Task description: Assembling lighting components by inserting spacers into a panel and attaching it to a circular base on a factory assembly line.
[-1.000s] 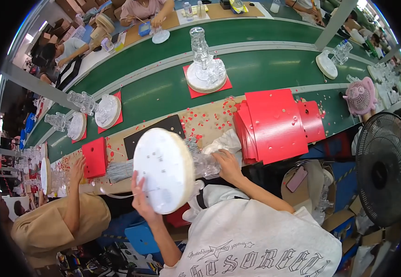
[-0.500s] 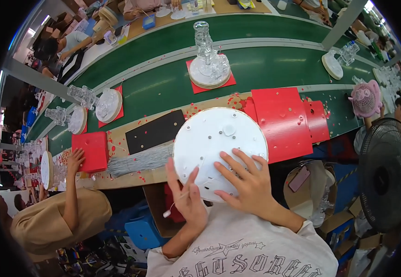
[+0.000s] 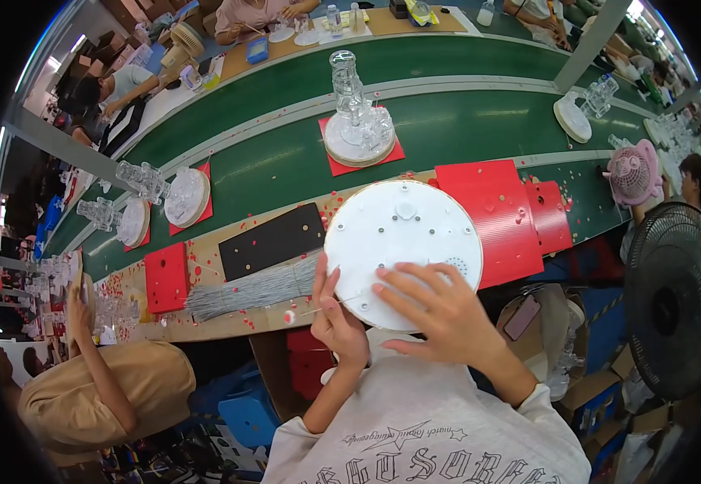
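A round white disc (image 3: 415,242) with a tan rim, several small metal studs and a cluster of tiny holes stands tilted towards me. My right hand (image 3: 439,310) lies over its lower right face, fingers stretched out, palm down. My left hand (image 3: 339,327) is at the disc's lower left edge, its fingertips close to the rim. Between those fingers runs a thin pale cord (image 3: 312,312), its free end carrying a small whitish piece (image 3: 290,316) and its other end reaching onto the disc. Exactly how the fingers pinch it is partly hidden.
Left of the disc lie a bundle of grey wires (image 3: 246,290), a black panel (image 3: 274,240) and a red box (image 3: 166,277). Red sheets (image 3: 479,218) lie right. Clear ornaments on white bases (image 3: 358,141) stand along the green belt (image 3: 262,177). A black fan (image 3: 673,298) stands right; a co-worker (image 3: 108,391) sits left.
The disc has turned and moved slightly up and right, bringing its hole cluster into sight. My left hand and the cord have risen. The co-worker's hand has left the red box.
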The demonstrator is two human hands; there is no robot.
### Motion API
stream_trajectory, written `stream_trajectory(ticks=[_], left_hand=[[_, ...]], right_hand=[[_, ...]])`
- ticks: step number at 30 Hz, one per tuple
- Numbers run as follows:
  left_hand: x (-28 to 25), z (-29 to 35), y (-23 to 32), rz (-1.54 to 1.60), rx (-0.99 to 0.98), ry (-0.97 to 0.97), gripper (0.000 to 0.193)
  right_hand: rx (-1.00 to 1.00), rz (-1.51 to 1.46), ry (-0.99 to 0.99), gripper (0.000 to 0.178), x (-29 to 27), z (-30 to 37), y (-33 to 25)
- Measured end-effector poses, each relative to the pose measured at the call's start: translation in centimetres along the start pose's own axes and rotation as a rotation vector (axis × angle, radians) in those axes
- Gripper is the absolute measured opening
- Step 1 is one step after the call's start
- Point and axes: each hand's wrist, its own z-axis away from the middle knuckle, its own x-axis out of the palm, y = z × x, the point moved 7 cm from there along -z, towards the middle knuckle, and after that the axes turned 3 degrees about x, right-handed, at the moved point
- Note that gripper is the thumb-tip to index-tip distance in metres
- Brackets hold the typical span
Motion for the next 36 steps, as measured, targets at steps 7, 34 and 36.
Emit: stream_trajectory(ticks=[7,34,36], left_hand=[[-1.1,1.6,0.0,0.158,-0.079,0.017,0.060],[-2.5,-0.8,0.2,-0.420,-0.843,-0.231,0.021],[-0.7,-0.6,2.0,-0.438,-0.714,-0.166,0.036]], right_hand=[[-0.070,-0.051,-0.006,0.058,1.6,-0.3,0.7],[1.251,0.113,-0.104,0.097,7.7,30.9,47.7],[1.260,0.176,-0.023,0.098,9.5,30.5,45.9]])
